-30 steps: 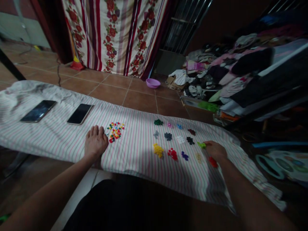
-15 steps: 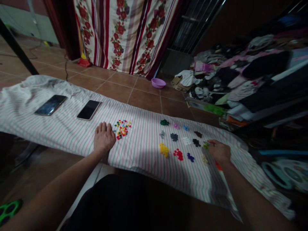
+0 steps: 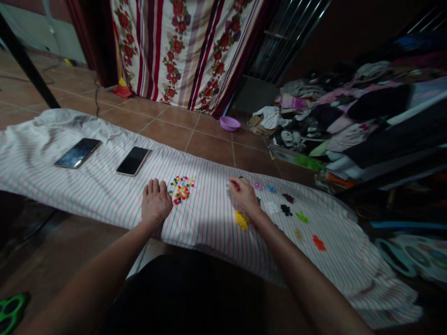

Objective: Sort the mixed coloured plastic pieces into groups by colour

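Note:
My left hand [image 3: 156,201] lies flat and open on the striped cloth [image 3: 206,218], just left of a mixed pile of small coloured pieces [image 3: 181,190]. My right hand [image 3: 243,194] is closed in a pinch over the left end of the sorted piles; anything between its fingertips is too small to make out. It covers part of the dark green and grey piles. A yellow pile [image 3: 241,220] sits just below it. Farther right are piles in pink [image 3: 257,186], blue [image 3: 271,188], white [image 3: 273,207], brown [image 3: 288,198], black [image 3: 286,210], light green [image 3: 302,217], beige [image 3: 297,234] and orange [image 3: 319,243].
Two phones [image 3: 78,152] [image 3: 133,161] lie on the cloth at the left. Beyond the cloth, a purple basin [image 3: 229,123] stands on the tiled floor near a flowered curtain [image 3: 178,51]. Heaped clothes [image 3: 328,107] fill the right side.
My right hand has moved left, from the light green pile to above the dark green and grey piles. The orange pile is now uncovered. My left hand stays flat on the cloth.

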`<state>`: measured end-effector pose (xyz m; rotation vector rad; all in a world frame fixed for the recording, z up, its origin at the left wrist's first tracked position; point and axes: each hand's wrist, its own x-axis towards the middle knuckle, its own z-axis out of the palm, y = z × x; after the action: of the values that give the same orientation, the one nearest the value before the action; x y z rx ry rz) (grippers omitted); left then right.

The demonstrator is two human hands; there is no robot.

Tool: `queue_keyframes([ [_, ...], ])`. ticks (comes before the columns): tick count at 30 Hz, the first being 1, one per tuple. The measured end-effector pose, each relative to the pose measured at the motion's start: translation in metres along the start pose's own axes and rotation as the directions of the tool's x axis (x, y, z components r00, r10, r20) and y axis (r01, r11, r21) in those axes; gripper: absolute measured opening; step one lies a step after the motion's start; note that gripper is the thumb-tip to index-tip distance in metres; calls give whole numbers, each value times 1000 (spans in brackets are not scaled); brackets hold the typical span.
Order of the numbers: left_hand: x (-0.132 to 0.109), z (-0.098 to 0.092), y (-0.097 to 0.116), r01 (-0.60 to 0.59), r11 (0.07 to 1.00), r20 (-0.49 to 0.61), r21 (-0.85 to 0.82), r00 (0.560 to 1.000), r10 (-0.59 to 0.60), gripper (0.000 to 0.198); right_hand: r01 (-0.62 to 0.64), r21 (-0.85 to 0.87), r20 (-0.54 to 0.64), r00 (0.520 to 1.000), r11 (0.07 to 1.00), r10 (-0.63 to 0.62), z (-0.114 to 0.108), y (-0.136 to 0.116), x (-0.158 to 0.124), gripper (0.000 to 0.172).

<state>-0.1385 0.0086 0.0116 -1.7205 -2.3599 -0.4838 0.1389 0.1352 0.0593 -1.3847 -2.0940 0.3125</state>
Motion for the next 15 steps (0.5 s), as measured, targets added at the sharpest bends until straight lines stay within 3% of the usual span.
queue_keyframes([
  [4, 0, 0, 0, -7, 1000, -1, -4, 1000, 7, 50, 150, 98, 100, 982, 984, -160, 49, -40, 3, 25],
  [7, 0, 0, 0, -13, 1000, -10, -19, 1000, 13, 51, 170, 72, 174, 968, 983, -180, 72, -62, 8, 25],
  [15, 0, -2, 1, -3, 998, -22, -66, 1000, 2, 51, 131, -120, 349, 934, 984, -82, 96, -92, 15, 26],
])
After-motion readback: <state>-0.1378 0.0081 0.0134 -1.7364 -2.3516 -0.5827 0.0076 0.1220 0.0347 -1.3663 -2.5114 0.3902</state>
